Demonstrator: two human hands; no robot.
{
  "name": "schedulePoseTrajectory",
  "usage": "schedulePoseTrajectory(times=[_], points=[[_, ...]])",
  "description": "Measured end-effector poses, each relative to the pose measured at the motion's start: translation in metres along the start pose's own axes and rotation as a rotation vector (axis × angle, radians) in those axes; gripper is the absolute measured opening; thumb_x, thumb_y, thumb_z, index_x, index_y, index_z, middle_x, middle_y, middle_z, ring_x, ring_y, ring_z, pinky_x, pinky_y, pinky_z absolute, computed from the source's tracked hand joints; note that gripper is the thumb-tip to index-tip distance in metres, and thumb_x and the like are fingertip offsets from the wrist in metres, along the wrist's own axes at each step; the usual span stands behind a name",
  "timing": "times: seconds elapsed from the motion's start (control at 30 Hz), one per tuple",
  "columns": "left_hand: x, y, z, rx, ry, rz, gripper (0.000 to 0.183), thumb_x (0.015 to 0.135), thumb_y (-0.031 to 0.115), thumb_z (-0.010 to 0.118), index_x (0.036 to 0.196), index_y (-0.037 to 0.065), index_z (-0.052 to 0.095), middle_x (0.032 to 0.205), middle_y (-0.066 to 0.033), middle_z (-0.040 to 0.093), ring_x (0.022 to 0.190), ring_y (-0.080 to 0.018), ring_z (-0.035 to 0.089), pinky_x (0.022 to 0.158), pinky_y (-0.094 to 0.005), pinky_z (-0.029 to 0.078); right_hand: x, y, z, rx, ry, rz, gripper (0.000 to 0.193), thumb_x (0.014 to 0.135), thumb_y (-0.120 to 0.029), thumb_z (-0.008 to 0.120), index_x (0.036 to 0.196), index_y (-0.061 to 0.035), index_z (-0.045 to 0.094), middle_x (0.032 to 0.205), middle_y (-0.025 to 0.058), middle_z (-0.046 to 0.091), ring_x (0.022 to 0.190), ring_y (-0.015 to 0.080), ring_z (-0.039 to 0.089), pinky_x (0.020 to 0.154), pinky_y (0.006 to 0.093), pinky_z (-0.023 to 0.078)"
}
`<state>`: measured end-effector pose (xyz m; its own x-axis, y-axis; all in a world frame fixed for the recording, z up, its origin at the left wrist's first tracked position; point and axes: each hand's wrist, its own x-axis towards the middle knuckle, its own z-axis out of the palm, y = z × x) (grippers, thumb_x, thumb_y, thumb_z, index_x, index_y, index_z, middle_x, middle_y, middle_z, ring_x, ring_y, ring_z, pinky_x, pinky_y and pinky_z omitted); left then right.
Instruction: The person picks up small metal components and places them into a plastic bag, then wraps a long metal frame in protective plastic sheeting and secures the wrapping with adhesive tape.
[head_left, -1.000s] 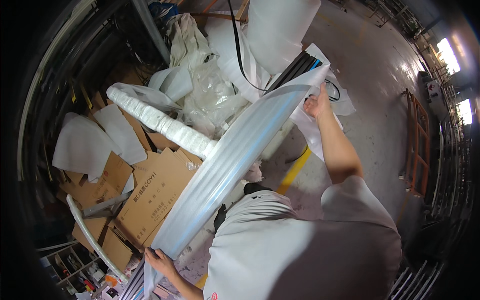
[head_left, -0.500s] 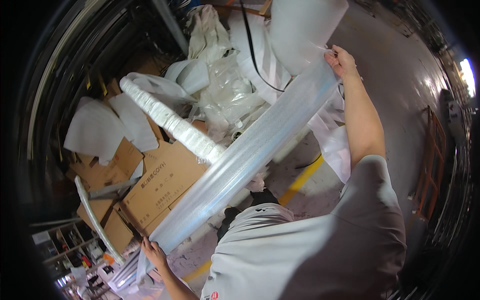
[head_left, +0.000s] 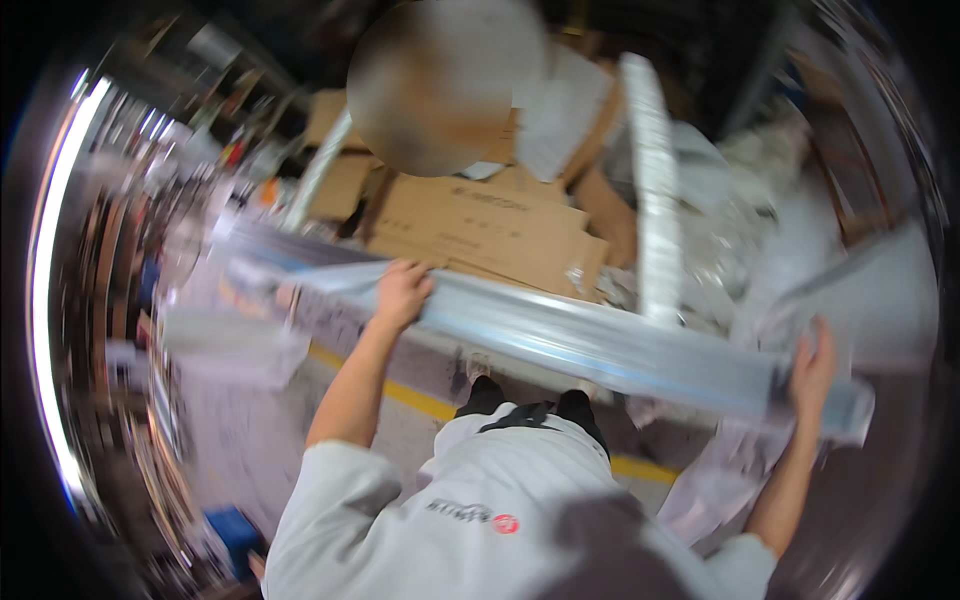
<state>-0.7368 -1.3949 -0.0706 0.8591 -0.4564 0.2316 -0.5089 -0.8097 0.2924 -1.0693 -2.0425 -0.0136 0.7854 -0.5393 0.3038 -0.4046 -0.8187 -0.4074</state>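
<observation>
A long, shiny silvery bundle (head_left: 560, 330), apparently strips in translucent wrap, lies crosswise in front of me. My left hand (head_left: 403, 292) is closed over the bundle's edge, left of its middle, fingers curled on the pale translucent wrap (head_left: 350, 280). Near the bundle's right end, my right hand (head_left: 814, 370) is at its surface with fingers pointing up. Motion smears those fingers, so their grip is unclear. A whitish sheet (head_left: 715, 480) hangs below the right part of the bundle.
Two film-wrapped bars (head_left: 655, 190) (head_left: 318, 175) rise behind the bundle. Between them lie flattened cardboard boxes (head_left: 480, 225). Crumpled clear plastic (head_left: 715, 250) and a blurred whitish roll (head_left: 870, 300) are at the right. A yellow line (head_left: 400, 392) crosses the floor; a blue bin (head_left: 232, 530) stands lower left.
My view has swung round, and the bundle now runs nearly level instead of steeply slanted. My right hand has come lower and nearer; my left hand now sits farther in from the bundle's left end.
</observation>
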Motion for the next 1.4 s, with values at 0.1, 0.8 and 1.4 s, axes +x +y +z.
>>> schedulePoseTrajectory(times=[0.1,0.8,1.4], points=[[0.008,0.005,0.008,-0.014,-0.003,0.019,0.027,0.082,0.021,0.065,0.104,0.01,0.073,0.094,-0.0137,0.066,0.094,-0.0358,0.063,0.081,-0.0468,0.052,-0.057,-0.174,0.082,0.202,-0.32,-0.196,0.05,0.093,-0.013,0.064,0.14,0.0012,0.054,0.144,0.0236,0.055,0.135,0.0398,0.052,0.115,0.0466,0.039],[-0.161,-0.421,-0.06,-1.46,0.948,-1.229,0.041,0.092,0.036,0.064,0.088,-0.004,0.064,0.074,-0.0042,0.059,0.064,-0.0158,0.055,0.063,-0.0294,0.049,-0.089,-0.57,0.275,-0.085,-0.597,-0.505,0.065,0.092,-0.028,0.068,0.143,0.0057,0.046,0.142,0.0296,0.05,0.131,0.0472,0.046,0.114,0.0513,0.035],[-0.127,-0.593,-0.195,-0.63,0.6,-0.78,0.019,0.086,0.013,0.058,0.079,-0.002,0.067,0.076,-0.0066,0.065,0.065,-0.0147,0.058,0.061,-0.0289,0.044,-0.048,-0.9,0.424,0.367,-0.952,-0.943,0.074,0.085,-0.046,0.076,0.136,0.0023,0.054,0.151,0.0336,0.037,0.136,0.0523,0.04,0.113,0.0577,0.035]])
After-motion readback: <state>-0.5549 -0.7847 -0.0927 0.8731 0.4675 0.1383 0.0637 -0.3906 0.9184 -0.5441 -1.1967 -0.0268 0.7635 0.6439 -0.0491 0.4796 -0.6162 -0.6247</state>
